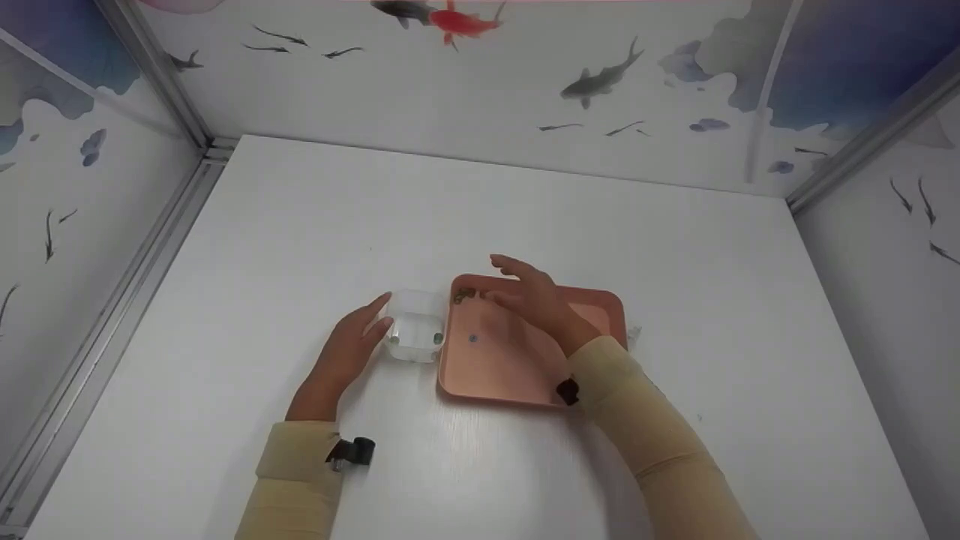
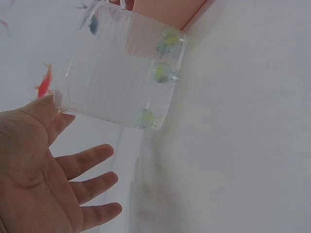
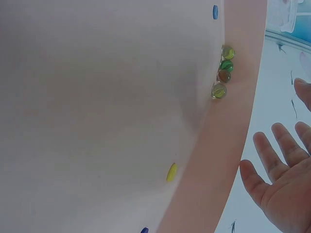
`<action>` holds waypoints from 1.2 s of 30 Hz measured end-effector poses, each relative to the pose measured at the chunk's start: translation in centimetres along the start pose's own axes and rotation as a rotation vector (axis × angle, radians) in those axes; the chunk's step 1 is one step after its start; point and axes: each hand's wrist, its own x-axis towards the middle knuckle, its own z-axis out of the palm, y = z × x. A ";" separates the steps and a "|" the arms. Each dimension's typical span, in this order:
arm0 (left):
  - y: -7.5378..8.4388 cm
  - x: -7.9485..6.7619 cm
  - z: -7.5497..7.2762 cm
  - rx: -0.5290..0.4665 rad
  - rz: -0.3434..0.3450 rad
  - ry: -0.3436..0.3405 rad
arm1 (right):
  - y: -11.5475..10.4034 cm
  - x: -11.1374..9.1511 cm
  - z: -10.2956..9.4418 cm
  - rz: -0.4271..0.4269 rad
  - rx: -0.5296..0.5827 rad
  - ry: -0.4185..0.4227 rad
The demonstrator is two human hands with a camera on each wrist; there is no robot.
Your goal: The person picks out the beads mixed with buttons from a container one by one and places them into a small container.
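My left hand (image 1: 349,346) rests at the left side of a clear plastic container (image 1: 416,306), thumb and a fingertip right at its rim. In the left wrist view its other fingers stick out straight, off the wall. Several glass marbles (image 2: 163,73) lie along the bottom of the container. Over the far part of a pink-orange tray (image 1: 495,402), my right hand (image 1: 534,300) hovers with fingers spread and nothing held. Several more marbles (image 3: 225,70), green, yellowish and brown, cluster in the tray's far left corner near that hand.
Small flat pieces also lie in the tray: a light blue one (image 1: 473,338), a yellow one (image 3: 171,172) and a dark blue one (image 3: 145,230). A small clear thing (image 1: 634,332) sits just off the tray's right edge. Printed panels (image 1: 487,97) wall in the white table (image 1: 315,202).
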 end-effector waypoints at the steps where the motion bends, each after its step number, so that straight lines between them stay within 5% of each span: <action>1: 0.0 0.0 0.0 0.000 0.003 0.000 | 0.0 0.0 0.0 -0.012 0.008 0.005; 36: 0.4 -0.1 0.0 0.012 0.005 0.002 | 0.3 0.7 0.6 0.096 -0.026 -0.048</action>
